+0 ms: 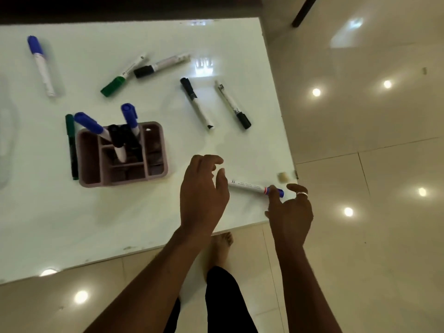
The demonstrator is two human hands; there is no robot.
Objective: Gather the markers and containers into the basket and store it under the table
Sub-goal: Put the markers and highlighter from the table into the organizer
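- Blue-capped marker point(252, 187): on the bench point(108, 224), near corner, between my hands.
- Left hand point(204, 188): loosely curled, holding nothing.
- Right hand point(290, 207): fingertip on the cap; grip unclear.
- Pink basket point(125, 182): well left.

Dim, warm indoor lighting. Ceiling spots reflect as round glare dots on the glossy floor point(384, 260); a bright patch glares on the white table point(144, 212). Shadows soft. Slight overall blur, strongest at left edge
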